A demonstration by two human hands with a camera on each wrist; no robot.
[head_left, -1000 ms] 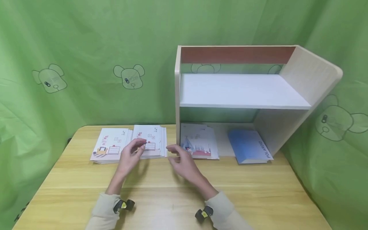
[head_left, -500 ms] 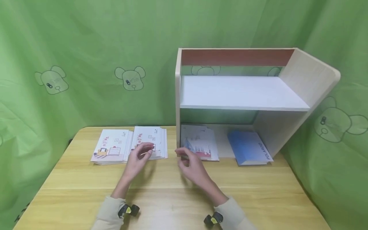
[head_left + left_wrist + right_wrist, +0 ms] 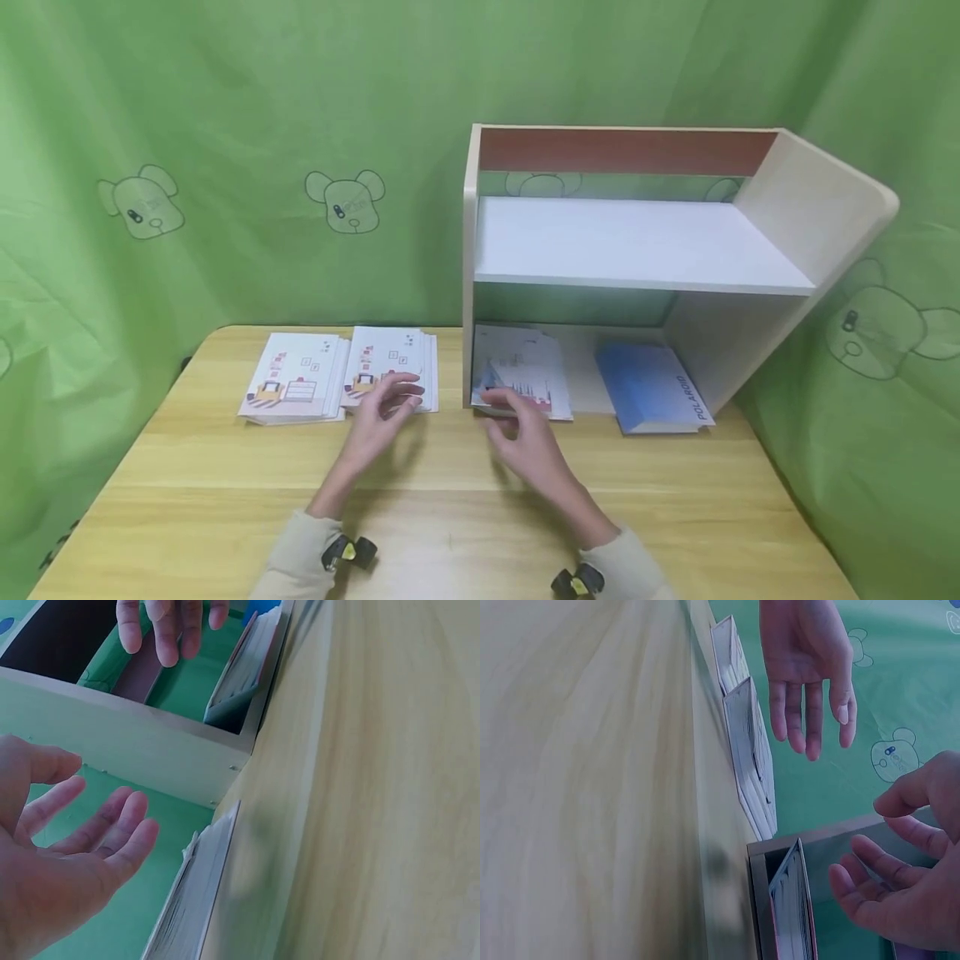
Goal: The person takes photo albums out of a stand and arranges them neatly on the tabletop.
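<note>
My left hand (image 3: 382, 423) hovers with loosely bent fingers and nothing in its grasp. In the head view it overlaps the front of a white book (image 3: 386, 358) printed with red and yellow drawings. Just left of that lies a similar white book (image 3: 291, 375). My right hand (image 3: 531, 446) also holds nothing, its thumb and fingers apart. It is in front of the shelf's lower level, overlapping a white illustrated book (image 3: 536, 358) that lies there. In the right wrist view, both hands (image 3: 806, 667) appear above the table, clear of the books.
The two-level shelf (image 3: 645, 242) stands at the back right, its left side panel (image 3: 468, 275) beside the white books. A blue book (image 3: 648, 387) marked POLAROID lies at its lower right. Green curtain (image 3: 225, 275) hangs behind the wooden table (image 3: 450, 517).
Both hands have shifted to the right, the left across the second white book, the right from the shelf's left panel to in front of the book inside. The books stay in place.
</note>
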